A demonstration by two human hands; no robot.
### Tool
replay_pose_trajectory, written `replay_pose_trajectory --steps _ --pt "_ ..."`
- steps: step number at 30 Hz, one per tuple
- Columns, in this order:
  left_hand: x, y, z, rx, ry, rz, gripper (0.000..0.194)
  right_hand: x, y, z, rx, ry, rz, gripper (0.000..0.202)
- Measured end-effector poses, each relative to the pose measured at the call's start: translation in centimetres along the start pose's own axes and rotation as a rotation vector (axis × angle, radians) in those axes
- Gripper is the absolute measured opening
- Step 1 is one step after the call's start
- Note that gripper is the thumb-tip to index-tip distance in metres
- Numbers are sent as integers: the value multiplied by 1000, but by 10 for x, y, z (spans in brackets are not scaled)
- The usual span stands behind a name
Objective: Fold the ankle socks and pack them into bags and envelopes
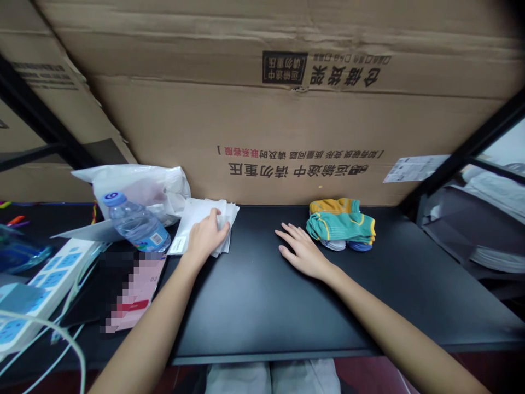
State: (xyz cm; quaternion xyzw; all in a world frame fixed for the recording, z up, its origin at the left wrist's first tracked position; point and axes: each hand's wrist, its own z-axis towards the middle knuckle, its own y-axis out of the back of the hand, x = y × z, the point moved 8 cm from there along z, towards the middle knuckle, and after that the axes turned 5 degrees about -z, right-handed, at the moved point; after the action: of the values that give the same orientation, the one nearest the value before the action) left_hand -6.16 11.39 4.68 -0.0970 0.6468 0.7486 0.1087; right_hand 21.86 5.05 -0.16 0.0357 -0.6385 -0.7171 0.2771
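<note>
A stack of white paper sheets or flat packets lies on the black table, left of the middle. On top of it rests my left hand, its fingers partly bent and apart; whether they grip a sheet is unclear. My right hand lies palm down on the tabletop, fingers spread, holding nothing. Just to its right is a small pile of folded socks, green and mustard on top, with grey and blue ones below.
A water bottle leans by a white plastic bag at the left. Nearer me are a power strip, cables and a pink booklet. A large cardboard sheet stands behind the table, between black metal posts.
</note>
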Motion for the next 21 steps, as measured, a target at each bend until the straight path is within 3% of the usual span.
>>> replay_pose_trajectory --steps 7,21 --pt "10 -12 10 29 -28 -62 31 0 0 0 0 -4 -2 55" --pt "5 -6 6 2 -41 25 35 1 0 -1 -5 -1 -14 54"
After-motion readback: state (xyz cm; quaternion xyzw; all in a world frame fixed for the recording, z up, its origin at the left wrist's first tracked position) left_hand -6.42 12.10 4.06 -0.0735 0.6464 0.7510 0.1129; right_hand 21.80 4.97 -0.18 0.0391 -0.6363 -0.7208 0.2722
